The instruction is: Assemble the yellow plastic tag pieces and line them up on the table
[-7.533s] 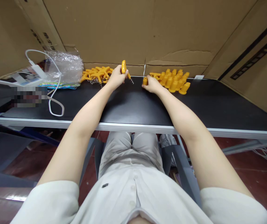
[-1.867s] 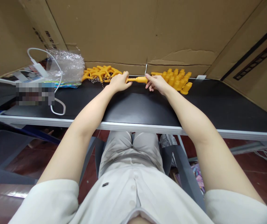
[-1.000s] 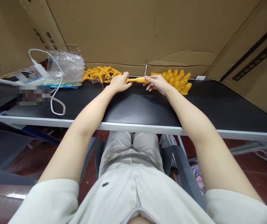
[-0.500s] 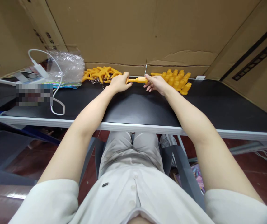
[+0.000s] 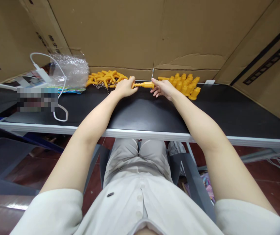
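My left hand (image 5: 125, 87) is closed around one end of a yellow plastic threaded rod (image 5: 139, 85), held level just above the black tabletop. A yellow sleeve (image 5: 147, 85) sits around the rod's right part. At the sleeve's right end, the thumb and fingers of my right hand (image 5: 164, 88) grip its rim, with the other fingers loosely curled. Left of my left hand lies a heap of yellow branched pieces (image 5: 107, 78) with metal ball chains. Several yellow flanged sleeves (image 5: 185, 85) stand grouped behind my right hand. My left palm hides the rod's other end.
Cardboard walls (image 5: 130, 32) close in the table's back and sides. Clear plastic wrap (image 5: 69, 70), a white cable (image 5: 63, 73) and a white adapter (image 5: 43, 74) lie at the left. A small white piece (image 5: 210, 82) lies at the back right. The table's metal edge (image 5: 145, 133) runs in front.
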Demonstrator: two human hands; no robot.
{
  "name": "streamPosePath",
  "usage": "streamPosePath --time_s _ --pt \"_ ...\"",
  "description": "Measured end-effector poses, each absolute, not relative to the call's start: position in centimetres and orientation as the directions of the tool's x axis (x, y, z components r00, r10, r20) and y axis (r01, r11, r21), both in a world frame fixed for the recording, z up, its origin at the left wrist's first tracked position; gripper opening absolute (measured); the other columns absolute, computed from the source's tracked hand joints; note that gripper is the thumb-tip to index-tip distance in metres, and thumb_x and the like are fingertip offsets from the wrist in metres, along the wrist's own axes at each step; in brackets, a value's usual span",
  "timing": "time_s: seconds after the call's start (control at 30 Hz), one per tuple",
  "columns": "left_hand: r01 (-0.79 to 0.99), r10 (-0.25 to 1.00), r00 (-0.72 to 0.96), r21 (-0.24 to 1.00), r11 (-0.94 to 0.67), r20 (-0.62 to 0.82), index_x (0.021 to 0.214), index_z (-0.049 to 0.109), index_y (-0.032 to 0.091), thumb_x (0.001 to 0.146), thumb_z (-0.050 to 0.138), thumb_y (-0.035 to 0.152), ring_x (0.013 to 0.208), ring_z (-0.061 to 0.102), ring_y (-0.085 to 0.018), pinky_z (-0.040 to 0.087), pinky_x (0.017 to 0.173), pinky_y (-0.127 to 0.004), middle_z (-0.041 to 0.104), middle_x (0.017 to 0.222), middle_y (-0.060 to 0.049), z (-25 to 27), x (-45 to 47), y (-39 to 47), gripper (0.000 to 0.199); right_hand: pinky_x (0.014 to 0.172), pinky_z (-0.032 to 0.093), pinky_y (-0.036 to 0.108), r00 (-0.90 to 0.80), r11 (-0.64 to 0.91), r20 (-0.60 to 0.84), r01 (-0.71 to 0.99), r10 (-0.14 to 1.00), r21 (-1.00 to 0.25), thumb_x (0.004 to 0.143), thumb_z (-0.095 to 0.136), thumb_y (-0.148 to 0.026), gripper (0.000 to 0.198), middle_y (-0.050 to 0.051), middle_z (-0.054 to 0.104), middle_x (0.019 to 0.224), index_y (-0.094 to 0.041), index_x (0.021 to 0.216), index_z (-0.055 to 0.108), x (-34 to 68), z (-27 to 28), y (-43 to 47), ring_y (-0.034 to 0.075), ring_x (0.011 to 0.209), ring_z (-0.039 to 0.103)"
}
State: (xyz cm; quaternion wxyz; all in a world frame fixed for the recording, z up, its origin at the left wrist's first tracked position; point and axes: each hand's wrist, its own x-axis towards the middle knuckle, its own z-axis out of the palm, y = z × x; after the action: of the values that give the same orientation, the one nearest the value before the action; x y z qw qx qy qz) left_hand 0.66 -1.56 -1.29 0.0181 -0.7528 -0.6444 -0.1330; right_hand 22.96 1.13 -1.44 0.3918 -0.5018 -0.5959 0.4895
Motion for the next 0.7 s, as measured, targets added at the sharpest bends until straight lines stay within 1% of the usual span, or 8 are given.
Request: streamPosePath --time_s 0.1,0.23,0.37,0.43,0.5,0.57,0.63,0.7 --pt "0.973 0.961 0.137 0.147 -0.175 0.239 0.156 0.061 0.020 0.101 0.060 0.042 0.136 0.072 -0.039 0.055 0.116 -0.048 0.079 0.139 -0.018 -1.6 0.4 -1.1 0.060 0.052 0.060 0.024 -0.188 -0.006 -0.043 0.192 0.981 -0.981 0.102 0.084 -0.061 0.044 0.003 0.075 0.072 -0.021 0.115 0.070 22.8 -1.1 0.7 0.014 0.051 0.066" --pt "0.973 0.960 0.139 0.147 -0.178 0.242 0.155 0.062 0.022 0.101 0.061 0.041 0.134 0.073 -0.038 0.056 0.114 -0.046 0.079 0.138 -0.017 -1.8 0.1 -0.8 0.057 0.054 0.061 0.023 -0.188 -0.039 -0.069 0.160 0.980 -0.986 0.106 0.080 -0.054 0.036 0.004 0.077 0.074 -0.021 0.113 0.069 22.7 -0.8 0.3 0.014 0.054 0.068" --pt "0.971 0.964 0.155 0.148 -0.190 0.218 0.155 0.062 0.019 0.104 0.058 0.040 0.136 0.072 -0.039 0.055 0.115 -0.046 0.078 0.141 -0.020 -1.5 0.2 -1.1 0.055 0.060 0.062 0.022 -0.171 -0.062 -0.081 0.114 0.982 -0.992 0.109 0.076 -0.043 0.024 0.005 0.077 0.075 -0.021 0.105 0.067 22.5 -1.0 0.3 0.014 0.059 0.070" --pt "0.967 0.965 0.162 0.162 -0.197 0.206 0.158 0.059 0.018 0.106 0.057 0.042 0.138 0.071 -0.039 0.054 0.117 -0.046 0.077 0.143 -0.021 -1.4 0.2 -1.2 0.058 0.064 0.063 0.021 -0.160 -0.077 -0.088 0.073 0.983 -0.994 0.109 0.074 -0.037 0.021 0.005 0.076 0.074 -0.020 0.101 0.067 22.4 -1.1 0.6 0.013 0.061 0.070" --pt "0.957 0.960 0.168 0.197 -0.213 0.222 0.167 0.052 0.019 0.108 0.056 0.045 0.141 0.070 -0.039 0.053 0.119 -0.046 0.074 0.148 -0.021 -1.6 0.2 -1.1 0.065 0.068 0.064 0.021 -0.145 -0.074 -0.075 0.017 0.987 -0.997 0.108 0.075 -0.037 0.021 0.003 0.074 0.074 -0.019 0.099 0.067 22.3 -1.3 1.1 0.013 0.062 0.069" --pt "0.939 0.944 0.173 0.243 -0.244 0.280 0.176 0.039 0.021 0.110 0.051 0.047 0.143 0.069 -0.038 0.053 0.120 -0.047 0.073 0.153 -0.020 -1.9 0.0 -0.7 0.073 0.073 0.066 0.024 -0.119 -0.033 -0.030 -0.026 0.992 -0.999 0.104 0.078 -0.043 0.025 0.002 0.072 0.074 -0.020 0.099 0.068 22.5 -1.3 1.7 0.013 0.065 0.070" --pt "0.921 0.925 0.168 0.279 -0.270 0.340 0.182 0.027 0.023 0.111 0.046 0.047 0.143 0.070 -0.037 0.053 0.119 -0.047 0.073 0.152 -0.019 -2.1 -0.4 -0.3 0.077 0.077 0.068 0.028 -0.073 0.048 0.050 -0.023 0.996 -0.999 0.101 0.081 -0.051 0.032 0.001 0.074 0.080 -0.022 0.102 0.067 23.0 -1.2 2.5 0.015 0.071 0.073" --pt "0.917 0.920 0.153 0.295 -0.269 0.362 0.183 0.023 0.024 0.112 0.043 0.045 0.140 0.072 -0.036 0.054 0.118 -0.046 0.077 0.145 -0.017 -2.2 -0.7 -0.1 0.077 0.081 0.068 0.030 0.005 0.164 0.164 0.034 0.986 -0.986 0.099 0.082 -0.058 0.038 0.003 0.078 0.093 -0.025 0.106 0.066 23.6 -1.0 3.3 0.018 0.083 0.078"
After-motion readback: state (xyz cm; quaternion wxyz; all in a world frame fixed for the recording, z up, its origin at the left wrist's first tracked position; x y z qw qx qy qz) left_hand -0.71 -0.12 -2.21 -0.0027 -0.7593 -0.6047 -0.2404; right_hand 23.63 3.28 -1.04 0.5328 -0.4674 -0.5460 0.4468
